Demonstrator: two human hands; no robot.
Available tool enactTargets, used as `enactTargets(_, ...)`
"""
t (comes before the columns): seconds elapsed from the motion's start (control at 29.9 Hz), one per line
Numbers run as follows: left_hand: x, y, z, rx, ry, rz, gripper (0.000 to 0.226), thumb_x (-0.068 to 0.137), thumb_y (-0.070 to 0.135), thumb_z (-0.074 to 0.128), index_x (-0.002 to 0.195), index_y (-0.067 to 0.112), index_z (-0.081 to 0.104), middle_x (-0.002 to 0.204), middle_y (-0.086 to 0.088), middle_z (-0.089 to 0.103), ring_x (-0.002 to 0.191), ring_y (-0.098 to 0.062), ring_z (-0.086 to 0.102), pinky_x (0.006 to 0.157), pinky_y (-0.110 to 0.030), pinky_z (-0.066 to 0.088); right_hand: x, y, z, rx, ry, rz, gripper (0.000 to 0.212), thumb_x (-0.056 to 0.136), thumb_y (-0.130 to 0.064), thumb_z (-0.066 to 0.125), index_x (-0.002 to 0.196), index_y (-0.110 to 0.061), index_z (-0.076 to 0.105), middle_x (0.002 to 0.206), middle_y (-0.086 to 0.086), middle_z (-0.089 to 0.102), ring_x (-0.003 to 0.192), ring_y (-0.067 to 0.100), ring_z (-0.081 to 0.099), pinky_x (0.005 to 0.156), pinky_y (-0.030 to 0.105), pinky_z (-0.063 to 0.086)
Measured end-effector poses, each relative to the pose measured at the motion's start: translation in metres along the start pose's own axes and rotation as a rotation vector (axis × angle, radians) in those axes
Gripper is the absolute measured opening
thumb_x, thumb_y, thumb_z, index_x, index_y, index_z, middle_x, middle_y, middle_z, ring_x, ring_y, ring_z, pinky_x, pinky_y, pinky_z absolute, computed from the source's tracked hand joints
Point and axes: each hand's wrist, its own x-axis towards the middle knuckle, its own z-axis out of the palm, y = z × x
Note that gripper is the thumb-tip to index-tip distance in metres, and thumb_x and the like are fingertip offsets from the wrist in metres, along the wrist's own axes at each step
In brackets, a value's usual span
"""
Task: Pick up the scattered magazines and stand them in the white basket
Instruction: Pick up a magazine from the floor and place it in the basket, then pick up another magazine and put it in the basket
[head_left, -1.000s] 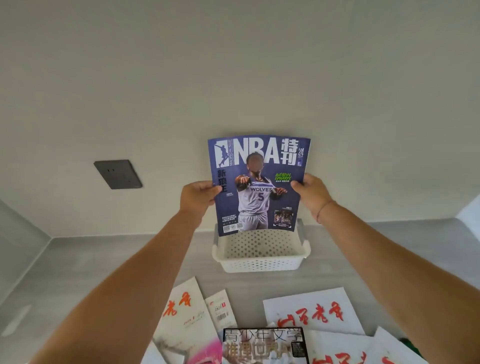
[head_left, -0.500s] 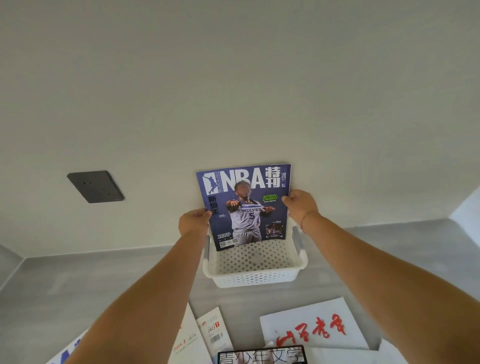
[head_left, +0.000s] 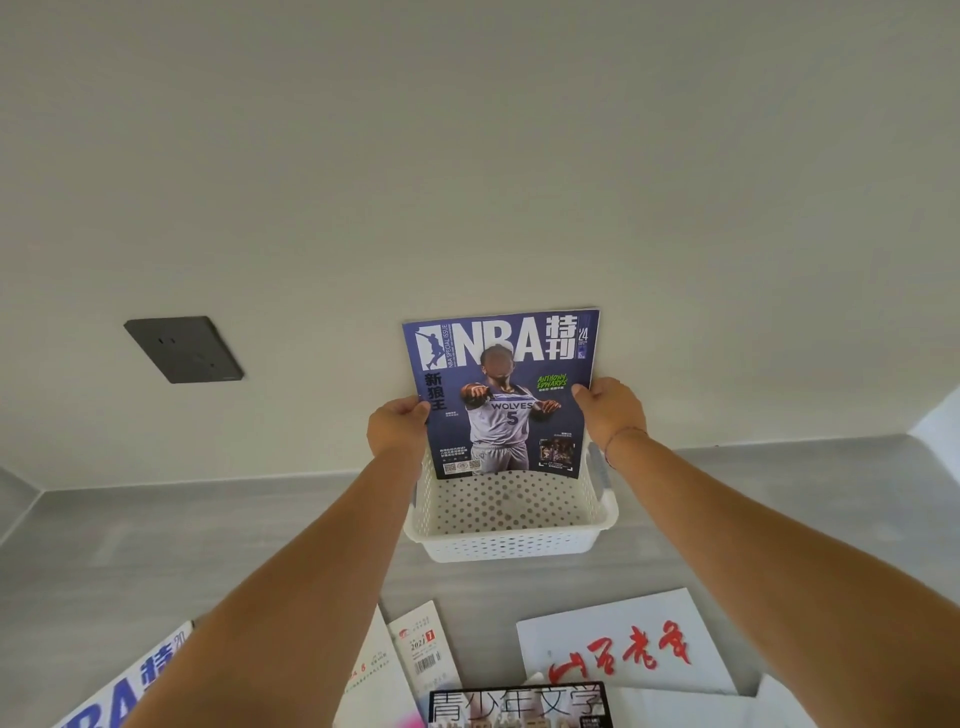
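Both hands (head_left: 506, 423) pinch the NBA magazine (head_left: 501, 395), lowered upright into the white basket (head_left: 511, 540), seemingly touching bottom.

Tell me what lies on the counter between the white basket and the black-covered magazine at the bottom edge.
Head view: nothing. The grey counter is bare between the white basket and the black-covered magazine; the other magazines lie off to either side.
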Motion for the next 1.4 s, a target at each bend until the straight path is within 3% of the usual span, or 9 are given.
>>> enactTargets(0.4, -0.048, -0.006, -0.023, 0.127, 0.032, 0.007, 0.047, 0.088, 0.033, 0.06, 0.128, 0.009, 0.054, 0.132, -0.007, 0.057, 0.118, -0.027, 0.055, 0.1, -0.032, 0.039, -0.04, 0.017, -0.015, 0.185, 0.005, 0.064, 0.051, 0.089, -0.035, 0.055, 0.131, -0.009, 0.042, 0.138, 0.014, 0.046, 0.122, 0.031, 0.049, 0.097, 0.034, 0.039)
enactTargets(0.57, -0.122, -0.051, -0.058, 0.082, -0.002, 0.057, 0.037, 0.087, 0.035, 0.061, 0.115, 0.011, 0.061, 0.118, -0.004, 0.065, 0.101, -0.015, 0.058, 0.085, -0.025, 0.039, -0.125, 0.05, -0.027, 0.213, -0.009, -0.072, 0.037, 0.088, -0.023, 0.058, 0.12, -0.007, 0.052, 0.124, 0.013, 0.051, 0.11, 0.026, 0.054, 0.093, 0.033, 0.043)
enactTargets(0.7, -0.206, -0.13, -0.093, 0.228, -0.033, -0.104, 0.037, 0.087, 0.032, 0.061, 0.118, 0.011, 0.06, 0.114, -0.002, 0.064, 0.105, -0.022, 0.06, 0.091, -0.034, 0.046, -0.227, 0.119, -0.018, 0.194, -0.198, 0.105, 0.037, 0.088, -0.022, 0.059, 0.121, -0.008, 0.05, 0.123, 0.01, 0.053, 0.107, 0.019, 0.052, 0.091, 0.027, 0.04)
enactTargets(0.87, -0.271, -0.17, -0.113, 0.191, -0.048, -0.203, 0.005, 0.086, 0.017, 0.059, 0.084, 0.02, 0.063, 0.068, -0.001, 0.068, 0.055, -0.021, 0.066, 0.058, -0.027, 0.049, -0.296, 0.161, -0.01, 0.148, -0.356, 0.26, 0.035, 0.087, -0.021, 0.06, 0.118, -0.006, 0.051, 0.114, 0.007, 0.058, 0.109, 0.02, 0.057, 0.095, 0.031, 0.045)
enactTargets(1.0, -0.288, -0.177, -0.116, 0.292, -0.069, -0.335, 0.004, 0.075, 0.007, 0.063, 0.079, 0.006, 0.064, 0.073, -0.013, 0.067, 0.061, -0.022, 0.059, 0.048, -0.022, 0.043, -0.31, 0.155, -0.009, 0.254, -0.444, 0.391, 0.038, 0.082, -0.01, 0.06, 0.118, -0.005, 0.046, 0.094, 0.011, 0.058, 0.072, 0.015, 0.054, 0.06, 0.026, 0.046)
enactTargets(1.07, -0.289, -0.178, -0.119, 0.266, -0.087, -0.405, 0.015, 0.072, 0.004, 0.065, 0.087, 0.001, 0.067, 0.079, -0.019, 0.068, 0.066, -0.027, 0.061, 0.05, -0.025, 0.045, -0.313, 0.151, -0.009, 0.283, -0.44, 0.442, 0.034, 0.078, 0.001, 0.061, 0.109, -0.002, 0.048, 0.082, 0.018, 0.054, 0.067, 0.013, 0.054, 0.044, 0.017, 0.042)
enactTargets(1.17, -0.283, -0.171, -0.124, 0.173, -0.178, -0.484, 0.009, 0.068, -0.007, 0.063, 0.075, -0.006, 0.069, 0.068, -0.018, 0.065, 0.062, -0.029, 0.059, 0.055, -0.028, 0.045, -0.306, 0.146, -0.012, 0.27, -0.538, 0.446, 0.018, 0.071, 0.011, 0.062, 0.084, -0.001, 0.055, 0.05, 0.0, 0.052, 0.043, 0.004, 0.05, 0.032, 0.012, 0.034)
enactTargets(1.27, -0.279, -0.158, -0.128, 0.127, -0.295, -0.528, 0.007, 0.074, -0.013, 0.059, 0.077, -0.01, 0.063, 0.066, -0.019, 0.06, 0.052, -0.025, 0.057, 0.051, -0.025, 0.046, -0.295, 0.147, -0.015, 0.084, -0.66, 0.323, 0.014, 0.076, 0.004, 0.061, 0.089, 0.003, 0.068, 0.054, -0.003, 0.055, 0.044, 0.006, 0.044, 0.044, 0.016, 0.031)
enactTargets(1.4, -0.279, -0.145, -0.129, 0.045, -0.424, -0.388, 0.01, 0.087, -0.009, 0.051, 0.082, -0.003, 0.057, 0.064, -0.016, 0.057, 0.047, -0.015, 0.056, 0.049, -0.021, 0.046, -0.289, 0.146, -0.018, 0.098, -0.588, 0.164, 0.013, 0.086, -0.003, 0.057, 0.086, -0.011, 0.067, 0.081, 0.006, 0.069, 0.068, 0.019, 0.064, 0.062, 0.024, 0.049)
